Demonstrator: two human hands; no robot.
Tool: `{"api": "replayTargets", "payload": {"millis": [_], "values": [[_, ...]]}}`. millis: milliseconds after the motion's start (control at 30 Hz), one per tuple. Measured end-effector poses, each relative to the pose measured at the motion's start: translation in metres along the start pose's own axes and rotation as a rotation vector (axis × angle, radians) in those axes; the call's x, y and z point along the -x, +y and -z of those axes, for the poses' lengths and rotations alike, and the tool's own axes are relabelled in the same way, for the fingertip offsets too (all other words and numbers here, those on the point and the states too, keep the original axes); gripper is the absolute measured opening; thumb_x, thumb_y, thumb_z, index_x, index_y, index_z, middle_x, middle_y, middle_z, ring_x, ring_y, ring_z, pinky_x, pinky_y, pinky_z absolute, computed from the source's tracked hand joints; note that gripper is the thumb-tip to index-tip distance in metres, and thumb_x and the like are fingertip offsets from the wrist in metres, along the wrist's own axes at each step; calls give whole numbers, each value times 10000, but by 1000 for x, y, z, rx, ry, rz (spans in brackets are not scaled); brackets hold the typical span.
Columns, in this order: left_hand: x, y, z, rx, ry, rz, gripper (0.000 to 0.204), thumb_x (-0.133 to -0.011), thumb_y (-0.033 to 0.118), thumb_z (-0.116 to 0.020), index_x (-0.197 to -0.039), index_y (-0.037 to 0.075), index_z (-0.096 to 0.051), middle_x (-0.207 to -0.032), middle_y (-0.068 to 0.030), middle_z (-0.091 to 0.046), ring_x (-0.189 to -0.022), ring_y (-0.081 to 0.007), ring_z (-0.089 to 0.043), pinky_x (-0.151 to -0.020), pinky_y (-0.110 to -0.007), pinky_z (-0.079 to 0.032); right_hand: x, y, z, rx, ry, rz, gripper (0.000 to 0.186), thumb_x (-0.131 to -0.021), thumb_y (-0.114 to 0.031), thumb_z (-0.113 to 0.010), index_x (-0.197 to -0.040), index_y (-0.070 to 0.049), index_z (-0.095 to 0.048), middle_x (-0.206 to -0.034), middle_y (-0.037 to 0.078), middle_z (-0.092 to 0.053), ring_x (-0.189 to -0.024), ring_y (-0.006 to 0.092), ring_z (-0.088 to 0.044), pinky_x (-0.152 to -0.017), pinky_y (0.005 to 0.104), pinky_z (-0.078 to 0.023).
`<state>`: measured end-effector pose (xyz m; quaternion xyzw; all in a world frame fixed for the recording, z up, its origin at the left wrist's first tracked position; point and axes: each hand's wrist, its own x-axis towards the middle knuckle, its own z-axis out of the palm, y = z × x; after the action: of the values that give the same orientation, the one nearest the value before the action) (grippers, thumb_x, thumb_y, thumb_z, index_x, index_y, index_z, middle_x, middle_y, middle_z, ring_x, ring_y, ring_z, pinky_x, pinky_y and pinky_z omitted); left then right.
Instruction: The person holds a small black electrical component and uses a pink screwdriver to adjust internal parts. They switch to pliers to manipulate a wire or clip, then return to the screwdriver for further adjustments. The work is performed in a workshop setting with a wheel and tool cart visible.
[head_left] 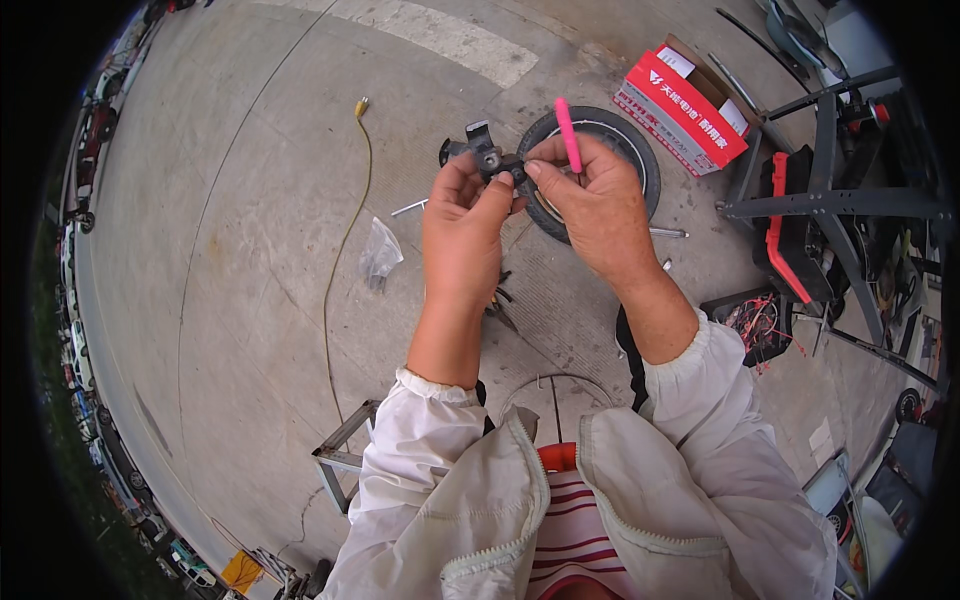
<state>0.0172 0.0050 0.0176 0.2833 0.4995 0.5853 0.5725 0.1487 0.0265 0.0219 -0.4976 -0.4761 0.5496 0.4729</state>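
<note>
Left hand (468,205) pinches a dark metal part (490,160) between thumb and fingers, holding it up off the ground, just left of the wheel (640,150) as seen from above. The right hand (605,200), which overlaps the wheel in view, has its thumb and forefinger brought together at the part's near side; whether something small sits between those tips, I cannot tell. A pink screwdriver (567,135) is tucked in the same hand, handle up, its tip hidden.

The likeliest trouble is a slip. Only fingertips seem to bear the part, with no bench beneath, so a hard push from the right could twist it loose onto the concrete. Any small piece let go there could bounce under the wheel, or toward the plastic bag (381,252) lying to its left, and be hard to find. The tucked screwdriver is a second risk: with those fingers doing two jobs, it could slide out or, if the wrist turns, its hidden tip could catch the palm.
</note>
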Motion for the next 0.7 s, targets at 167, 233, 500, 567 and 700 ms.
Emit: {"api": "replayTargets", "payload": {"millis": [167, 233, 500, 567, 700], "values": [[2, 0, 1, -49, -35, -32, 261, -921, 68, -634, -1148, -26, -546, -978, -51, -632, -827, -99, -602, -724, -260, -525, 1, -1, -1, 41, -26, 50, 137, -886, -71, -653, -978, 29, -645, -824, 46, -642, -739, 86, -575, -643, 267, -488], [1, 0, 1, -32, -29, -26, 262, -923, 69, -635, -1148, -29, -544, -982, -56, -633, -830, -102, -605, -728, -263, -528, 3, -3, -3, 77, -15, 93, 140, -889, -77, -647, -977, 33, -642, -844, 59, -632, -736, 101, -582, -639, 277, -494], [1, -1, 0, -10, -29, -23, 257, -924, 71, -643, -1135, -35, -541, -992, -64, -641, -846, -114, -619, -735, -271, -539, 5, -4, -6, 185, 20, 163, 120, -870, -74, -648, -943, 21, -632, -870, 108, -608, -713, 169, -590, -609, 314, -503], [2, 0, 0, -9, -34, -23, 259, -924, 71, -644, -1136, -35, -541, -996, -67, -643, -851, -116, -622, -737, -271, -540, 5, -6, -7, 205, 30, 161, 120, -864, -75, -651, -938, 17, -633, -869, 114, -613, -716, 185, -598, -617, 321, -502], [3, 1, -2, 12, -38, -16, 257, -921, 72, -646, -1134, -31, -546, -989, -67, -648, -858, -117, -627, -738, -273, -541, 4, 0, -6, 211, 52, 201, 125, -848, -72, -656, -939, 10, -636, -872, 131, -625, -731, 229, -615, -641, 340, -502]]}}
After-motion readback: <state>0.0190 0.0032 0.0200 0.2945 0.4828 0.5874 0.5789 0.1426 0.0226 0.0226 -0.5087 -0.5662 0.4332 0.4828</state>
